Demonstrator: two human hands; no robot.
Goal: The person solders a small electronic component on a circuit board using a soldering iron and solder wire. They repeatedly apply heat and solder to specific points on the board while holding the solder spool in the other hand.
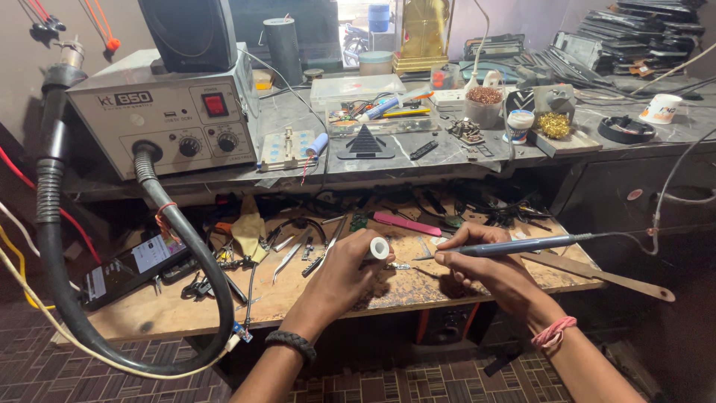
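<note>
soldering iron (514, 245) is lying across the right hand (485, 270), grip clamped on it, long axis running left to its tip beside the left hand (344, 275), whose grip is closing on a white roll (378, 248) over the wooden bench (418, 287).

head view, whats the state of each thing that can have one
left hand: closed around a small white roll
right hand: gripping a soldering iron, tip down at the wooden board
phone: screen lit, lying flat
rework station: hose plugged in
clear box: lid shut
</note>
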